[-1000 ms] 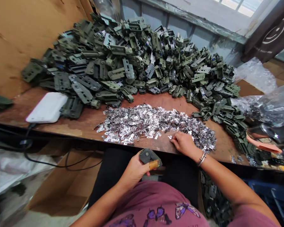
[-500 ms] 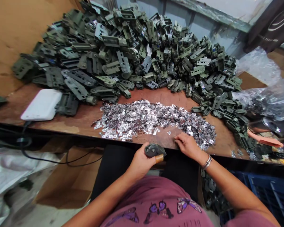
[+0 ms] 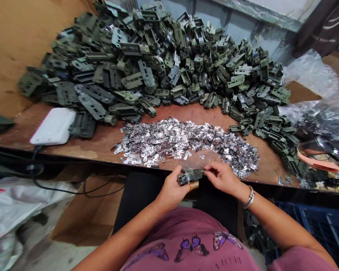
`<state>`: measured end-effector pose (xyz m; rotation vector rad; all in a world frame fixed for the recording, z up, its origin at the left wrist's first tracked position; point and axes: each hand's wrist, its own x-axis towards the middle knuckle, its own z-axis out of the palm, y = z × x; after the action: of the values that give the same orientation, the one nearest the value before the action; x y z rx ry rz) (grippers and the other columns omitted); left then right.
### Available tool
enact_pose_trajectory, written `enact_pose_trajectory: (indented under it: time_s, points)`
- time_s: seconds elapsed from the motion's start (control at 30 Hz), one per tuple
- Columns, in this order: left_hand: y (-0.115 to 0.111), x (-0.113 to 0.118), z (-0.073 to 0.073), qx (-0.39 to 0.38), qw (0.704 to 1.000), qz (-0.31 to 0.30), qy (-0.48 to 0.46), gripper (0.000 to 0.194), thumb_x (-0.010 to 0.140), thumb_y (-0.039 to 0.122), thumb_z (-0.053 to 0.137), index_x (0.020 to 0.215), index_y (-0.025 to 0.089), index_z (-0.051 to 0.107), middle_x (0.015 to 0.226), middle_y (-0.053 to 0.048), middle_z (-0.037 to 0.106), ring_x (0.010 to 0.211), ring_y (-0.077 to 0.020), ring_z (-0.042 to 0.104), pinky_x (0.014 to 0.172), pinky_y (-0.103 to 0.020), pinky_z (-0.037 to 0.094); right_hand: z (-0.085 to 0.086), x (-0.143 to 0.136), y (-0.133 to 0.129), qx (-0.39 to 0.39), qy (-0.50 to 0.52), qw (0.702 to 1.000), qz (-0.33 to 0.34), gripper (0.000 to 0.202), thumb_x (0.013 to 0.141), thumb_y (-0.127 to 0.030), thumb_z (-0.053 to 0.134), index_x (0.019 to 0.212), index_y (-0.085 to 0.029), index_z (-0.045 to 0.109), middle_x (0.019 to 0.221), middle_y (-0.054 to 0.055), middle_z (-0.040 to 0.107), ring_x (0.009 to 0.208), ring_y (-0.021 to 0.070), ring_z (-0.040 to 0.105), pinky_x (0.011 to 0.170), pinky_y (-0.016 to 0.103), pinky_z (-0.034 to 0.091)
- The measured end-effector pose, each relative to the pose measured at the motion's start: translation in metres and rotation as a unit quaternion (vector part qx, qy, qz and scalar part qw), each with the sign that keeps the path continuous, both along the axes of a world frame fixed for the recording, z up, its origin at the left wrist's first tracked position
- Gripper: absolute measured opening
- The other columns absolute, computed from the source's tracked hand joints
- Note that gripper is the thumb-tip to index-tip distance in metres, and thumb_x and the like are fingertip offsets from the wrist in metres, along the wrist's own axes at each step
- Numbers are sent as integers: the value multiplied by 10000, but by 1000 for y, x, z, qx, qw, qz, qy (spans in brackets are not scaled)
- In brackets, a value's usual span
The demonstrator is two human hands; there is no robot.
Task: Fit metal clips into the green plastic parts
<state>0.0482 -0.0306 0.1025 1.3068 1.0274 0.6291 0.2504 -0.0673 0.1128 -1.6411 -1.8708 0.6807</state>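
My left hand (image 3: 173, 187) is closed around a dark green plastic housing (image 3: 190, 176), held over my lap at the table's front edge. Something tan wraps a finger or thumb of that hand, just below the housing. Close to the housing's right end, my right hand (image 3: 222, 178) pinches a small metal piece (image 3: 203, 171), too small to make out fully. Beyond both hands spreads a heap of small shiny metal clips (image 3: 169, 141) on the brown table (image 3: 197, 113).
A tall pile of green housings (image 3: 158, 60) fills the table's back. At left lies a white power bank (image 3: 54, 126) with a black cable. Clear plastic bags (image 3: 313, 73) and an orange-rimmed container (image 3: 318, 163) stand at right. A cardboard box (image 3: 81, 222) is below.
The housing in my left hand has turned and shifted slightly right, its slotted side now showing. My right hand has moved left, bringing its pinched fingertips up close to the housing's end.
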Motion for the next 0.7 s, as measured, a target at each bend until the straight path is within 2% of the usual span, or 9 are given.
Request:
enact_pose_trajectory:
  time_s: [0.17,0.3,0.4,0.5,0.6,0.7]
  points:
    - [-1,-5,2,35,997,-59,-20,319,685,256,780,944,174,614,1048,-85,722,876,-195,677,777,-294,529,22,-11,-4,-15,-26,997,66,119,854,-154,561,816,-174,673,701,14,672,642,119,603,619,229,430]
    - [-6,-16,-2,-4,997,-69,-33,389,686,247,787,1033,168,629,1039,-86,727,885,-199,686,787,-294,535,30,-5,-9,-26,-21,994,102,138,893,-168,555,884,-200,689,712,2,692,640,121,627,615,236,459]
    - [-8,-23,-4,-34,998,-56,-21,414,669,260,798,1039,169,637,940,-60,733,793,-179,680,726,-282,535,24,-9,-18,49,-19,993,110,150,932,-202,523,955,-204,671,797,39,721,690,146,656,635,266,503]
    - [-9,-26,-4,-26,998,-60,-20,385,654,260,798,996,174,643,918,-44,725,768,-167,665,708,-275,525,10,-18,-26,105,-38,984,142,187,944,-155,471,1021,-185,638,880,94,733,739,172,676,655,298,534]
    - [-10,-25,-4,-12,997,-72,-17,351,653,235,778,972,178,644,943,-43,719,787,-169,656,727,-283,521,-3,-26,-28,109,-60,979,163,235,925,-100,433,1054,-174,614,914,115,728,770,184,682,658,306,545]
    - [-12,-25,-4,-13,997,-71,-14,324,650,229,771,943,178,643,913,-38,714,774,-167,645,726,-286,519,-8,-27,-27,82,-25,986,144,219,940,-134,445,1083,-185,603,909,102,730,757,175,689,657,300,552]
